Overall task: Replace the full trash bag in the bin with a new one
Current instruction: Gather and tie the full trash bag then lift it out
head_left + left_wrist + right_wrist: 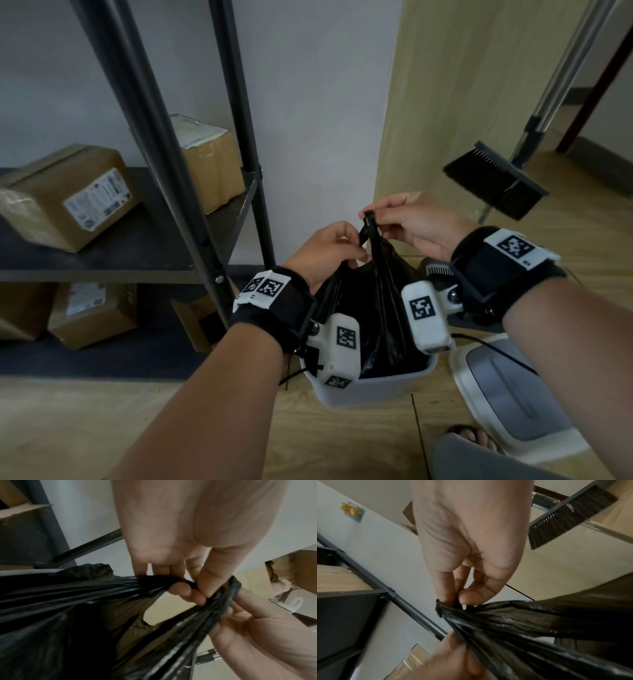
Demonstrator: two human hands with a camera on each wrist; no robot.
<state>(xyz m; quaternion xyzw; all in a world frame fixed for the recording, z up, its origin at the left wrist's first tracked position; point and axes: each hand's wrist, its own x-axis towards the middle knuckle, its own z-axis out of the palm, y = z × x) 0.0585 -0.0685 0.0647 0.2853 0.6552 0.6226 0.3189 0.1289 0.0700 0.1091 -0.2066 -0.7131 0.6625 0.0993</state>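
A black trash bag sits in a small white bin on the wooden floor, its two handle strips drawn up together above the bin. My left hand grips one gathered strip of the trash bag with curled fingers. My right hand pinches the top of the other strip of the trash bag between thumb and fingers. Both hands meet just above the bin's opening, left hand beside the right, the right hand on the bunched plastic. The bag's contents are hidden.
A dark metal shelf rack with cardboard boxes stands to the left. The bin's white and grey lid lies on the floor at right. A black broom leans against the wooden panel. A sandalled foot is near the lid.
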